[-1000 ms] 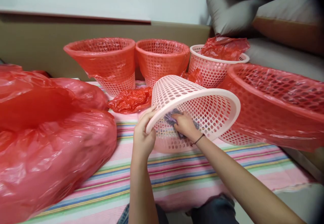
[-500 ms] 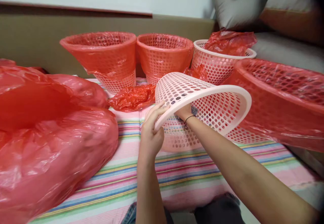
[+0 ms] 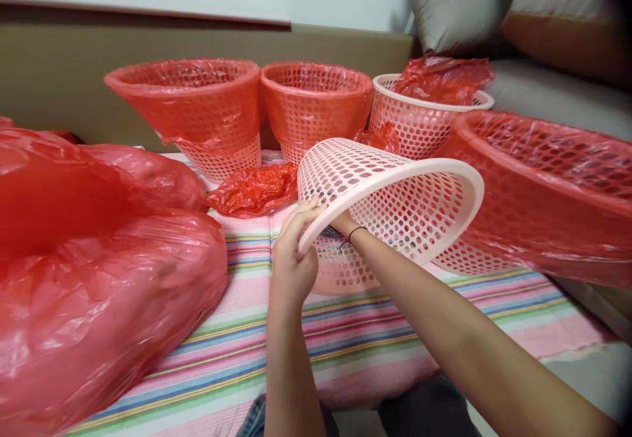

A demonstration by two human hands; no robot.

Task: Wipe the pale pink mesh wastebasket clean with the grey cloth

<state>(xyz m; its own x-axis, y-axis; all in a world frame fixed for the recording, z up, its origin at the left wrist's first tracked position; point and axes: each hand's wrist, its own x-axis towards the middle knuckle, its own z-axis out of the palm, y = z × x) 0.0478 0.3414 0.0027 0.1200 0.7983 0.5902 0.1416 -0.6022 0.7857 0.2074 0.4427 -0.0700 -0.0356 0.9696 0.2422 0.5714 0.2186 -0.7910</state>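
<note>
A pale pink plastic waste basket [image 3: 368,167], full of holes, lies tilted on its side with its mouth towards me. My left hand [image 3: 295,246] is closed on the near left part of its rim, thumb and fingers on either side. My right hand [image 3: 342,222], with a black band at the wrist, reaches inside the basket. Its fingers are mostly hidden behind the rim and the left hand. A bit of dark grey cloth-like material [image 3: 330,231] shows beside it, against the inner wall.
Two baskets lined with red bags [image 3: 212,101] [image 3: 318,98] stand behind. A pink basket [image 3: 402,111] with a red bag [image 3: 444,80] in it is at back right; another lined basket [image 3: 543,206] leans at right. Large red bags [image 3: 123,305] fill the left. A crumpled red bag [image 3: 254,190] lies on the striped cloth [image 3: 237,322].
My right hand has moved left inside the basket, with the grey material now showing at its left instead of its right. My left hand keeps its grip; the view has shifted slightly.
</note>
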